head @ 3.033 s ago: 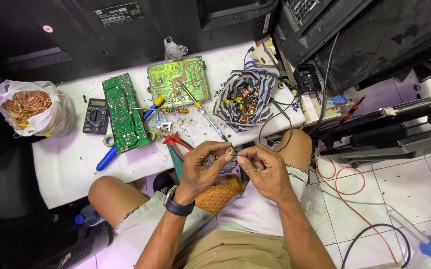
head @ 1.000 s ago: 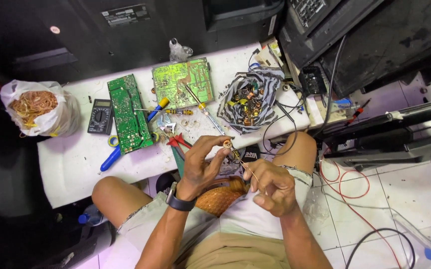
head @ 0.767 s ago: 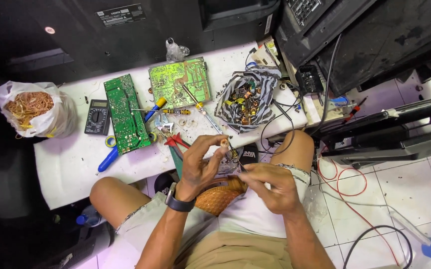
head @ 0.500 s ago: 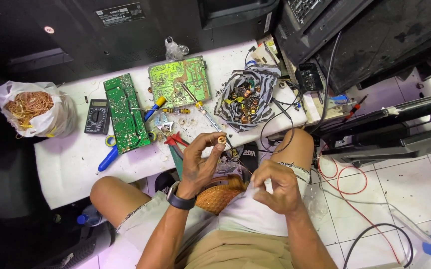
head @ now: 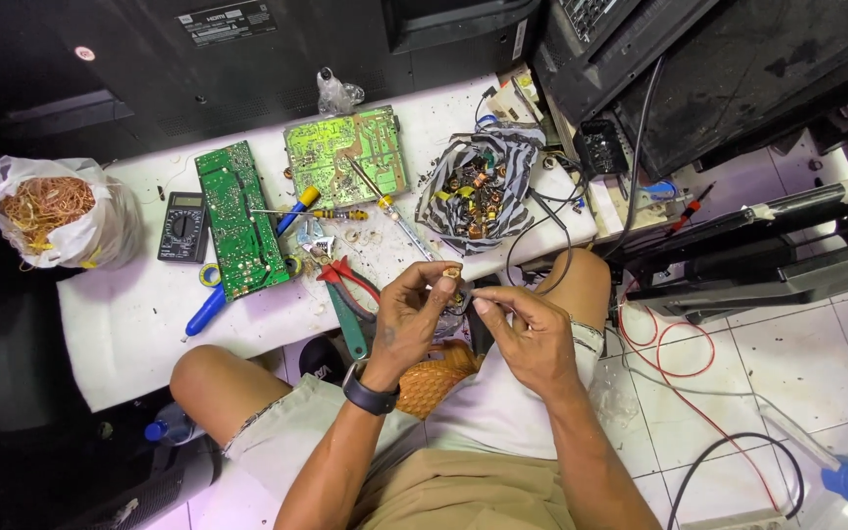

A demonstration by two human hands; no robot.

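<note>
My left hand (head: 412, 316) holds a small copper-wound coil (head: 452, 274) pinched in its fingertips, just off the near edge of the white table (head: 139, 324). My right hand (head: 529, 329) is close beside it, thumb and forefinger pinching a thin wire end that runs to the coil. A black watch is on my left wrist. Below the hands, in my lap, lies a tangle of copper wire (head: 431, 375).
On the table lie two green circuit boards (head: 239, 219) (head: 347, 155), a black multimeter (head: 184, 226), red-handled pliers (head: 345, 278), screwdrivers, a striped bag of coils (head: 480, 189) and a white bag of copper wire (head: 51, 209). Black television casings stand behind. Cables trail on the tiled floor at right.
My right hand pulled away down to the right half a second ago and has come back up to the coil. The left hand stayed about where it was.
</note>
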